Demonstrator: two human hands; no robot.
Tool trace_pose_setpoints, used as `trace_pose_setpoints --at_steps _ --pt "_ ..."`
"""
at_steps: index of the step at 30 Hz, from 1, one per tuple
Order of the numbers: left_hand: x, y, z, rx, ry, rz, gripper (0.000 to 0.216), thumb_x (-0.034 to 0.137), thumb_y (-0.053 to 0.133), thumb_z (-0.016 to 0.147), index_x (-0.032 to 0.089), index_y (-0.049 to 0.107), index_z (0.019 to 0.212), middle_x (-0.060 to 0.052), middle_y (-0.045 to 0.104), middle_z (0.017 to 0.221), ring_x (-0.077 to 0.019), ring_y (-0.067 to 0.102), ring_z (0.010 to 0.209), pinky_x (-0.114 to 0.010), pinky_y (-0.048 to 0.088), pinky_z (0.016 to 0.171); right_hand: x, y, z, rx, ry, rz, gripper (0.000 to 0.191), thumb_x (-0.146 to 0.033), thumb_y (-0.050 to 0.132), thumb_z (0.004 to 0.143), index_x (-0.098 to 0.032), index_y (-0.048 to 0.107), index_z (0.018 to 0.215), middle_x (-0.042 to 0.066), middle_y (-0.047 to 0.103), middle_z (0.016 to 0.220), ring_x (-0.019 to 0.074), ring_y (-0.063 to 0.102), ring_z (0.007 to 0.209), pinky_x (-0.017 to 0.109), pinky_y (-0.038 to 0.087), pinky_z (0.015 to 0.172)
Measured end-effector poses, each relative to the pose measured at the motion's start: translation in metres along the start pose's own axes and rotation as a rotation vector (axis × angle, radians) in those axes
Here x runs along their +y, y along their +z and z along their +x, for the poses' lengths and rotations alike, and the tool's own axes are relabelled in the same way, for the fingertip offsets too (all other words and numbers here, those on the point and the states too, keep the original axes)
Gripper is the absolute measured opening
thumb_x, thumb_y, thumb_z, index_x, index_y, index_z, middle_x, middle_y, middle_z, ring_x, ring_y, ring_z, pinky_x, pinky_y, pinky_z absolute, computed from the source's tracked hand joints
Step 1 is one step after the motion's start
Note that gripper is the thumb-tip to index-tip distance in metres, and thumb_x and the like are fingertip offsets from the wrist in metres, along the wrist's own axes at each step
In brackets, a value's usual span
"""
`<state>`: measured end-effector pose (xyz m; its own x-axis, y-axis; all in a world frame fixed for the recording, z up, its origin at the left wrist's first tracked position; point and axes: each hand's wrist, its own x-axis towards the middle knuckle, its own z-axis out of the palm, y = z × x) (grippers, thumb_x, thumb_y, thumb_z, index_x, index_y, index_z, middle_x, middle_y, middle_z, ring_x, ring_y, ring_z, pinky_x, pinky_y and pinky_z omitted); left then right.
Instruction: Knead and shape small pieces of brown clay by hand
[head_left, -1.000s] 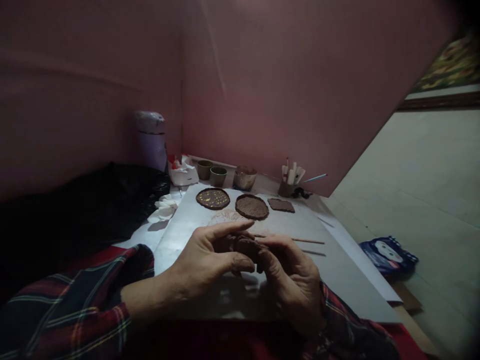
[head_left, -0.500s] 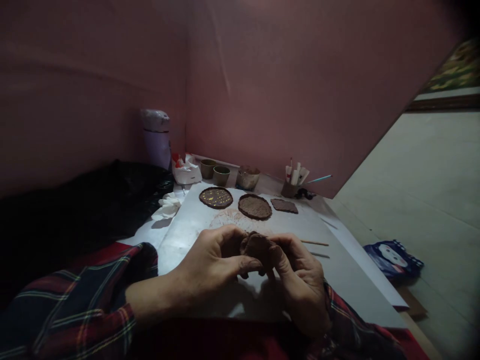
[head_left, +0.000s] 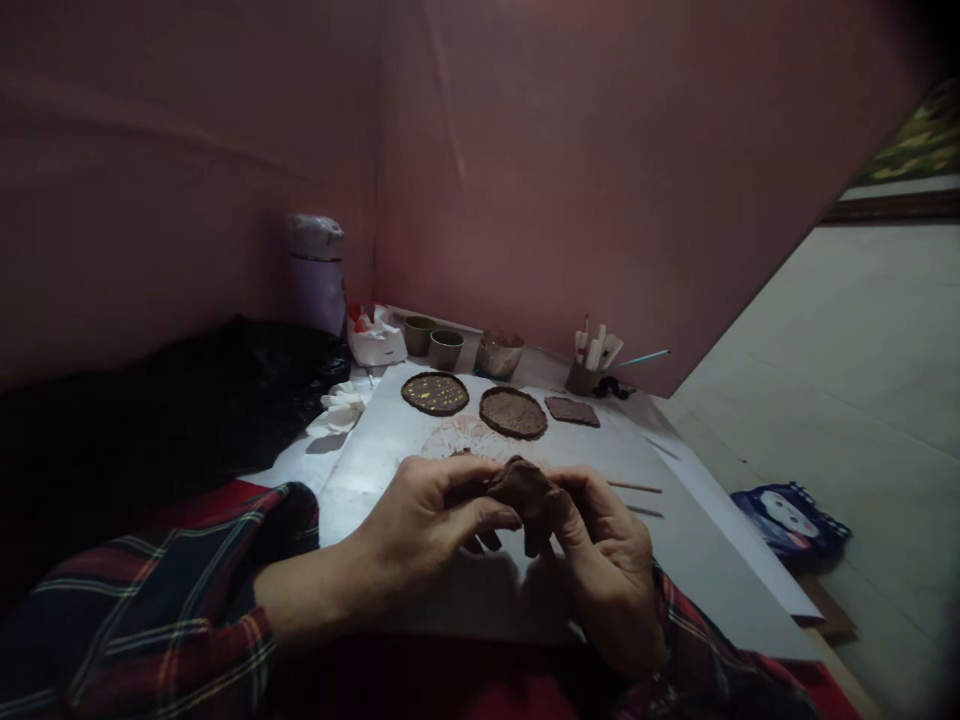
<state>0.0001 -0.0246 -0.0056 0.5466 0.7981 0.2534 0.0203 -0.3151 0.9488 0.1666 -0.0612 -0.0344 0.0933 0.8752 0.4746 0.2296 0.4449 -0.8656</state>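
Note:
A lump of dark brown clay (head_left: 521, 487) is held above the white board (head_left: 697, 570), pinched between both hands. My left hand (head_left: 442, 510) grips its left side, the thumb lying along the front. On the other side, my right hand (head_left: 607, 560) presses the clay between thumb and fingers. Beyond the hands lie a round clay piece dotted with yellow (head_left: 435, 394), a plain round clay piece with a raised rim (head_left: 513, 413) and a small rectangular clay piece (head_left: 572, 411). Fingers partly hide the underside of the lump.
Two thin sticks lie right of my hands, one a brown stick (head_left: 636, 487). Behind stand small cups (head_left: 446, 350), a smeared glass bowl (head_left: 499, 355), a pot of tools (head_left: 583, 378), a tissue pack (head_left: 377, 345) and a purple bottle (head_left: 318, 285). A black bag (head_left: 180, 400) fills the left.
The clay has been turned slightly between my fingers, and my left thumb and fingers have shifted on it. The whole view has moved a little.

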Motion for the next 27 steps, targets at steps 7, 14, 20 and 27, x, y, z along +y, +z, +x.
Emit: trace_pose_setpoints --at_steps 7,14,20,27 --pt "0.003 0.001 0.001 0.047 -0.002 -0.091 0.015 0.015 0.067 0.076 0.018 0.073 0.089 0.0 0.072 0.086 -0.0143 0.063 0.08 -0.02 0.049 0.071 0.0 -0.001 -0.001 -0.019 0.014 -0.008 0.018 -0.034 0.052 0.091 -0.02 0.06 0.083 -0.003 0.056 0.061 0.0104 0.051 0.055 0.021 0.041 0.052" --pt "-0.004 0.0 -0.002 0.052 0.028 -0.03 0.017 0.025 0.058 0.086 0.013 0.07 0.091 -0.002 0.063 0.069 -0.0106 0.054 0.059 -0.021 0.046 0.055 0.002 -0.001 -0.004 -0.095 0.015 0.011 0.015 -0.033 0.053 0.091 -0.021 0.061 0.088 -0.003 0.059 0.064 0.01 0.053 0.055 0.021 0.041 0.051" --pt "-0.008 -0.003 0.0 0.055 0.001 -0.105 0.034 0.035 0.05 0.09 0.016 0.065 0.114 -0.005 0.069 0.083 -0.0123 0.06 0.064 -0.022 0.05 0.057 0.002 -0.001 0.0 -0.024 -0.01 -0.011 0.016 -0.032 0.053 0.091 -0.02 0.06 0.084 -0.003 0.059 0.064 0.01 0.053 0.057 0.02 0.042 0.054" --pt "-0.002 -0.001 -0.001 0.122 0.077 -0.024 0.016 0.025 0.062 0.083 0.015 0.07 0.094 -0.004 0.072 0.086 -0.0148 0.066 0.077 -0.02 0.052 0.067 0.001 -0.001 -0.001 -0.078 -0.101 -0.096 0.011 -0.028 0.054 0.089 -0.022 0.063 0.087 -0.003 0.061 0.066 0.0103 0.056 0.057 0.02 0.044 0.053"
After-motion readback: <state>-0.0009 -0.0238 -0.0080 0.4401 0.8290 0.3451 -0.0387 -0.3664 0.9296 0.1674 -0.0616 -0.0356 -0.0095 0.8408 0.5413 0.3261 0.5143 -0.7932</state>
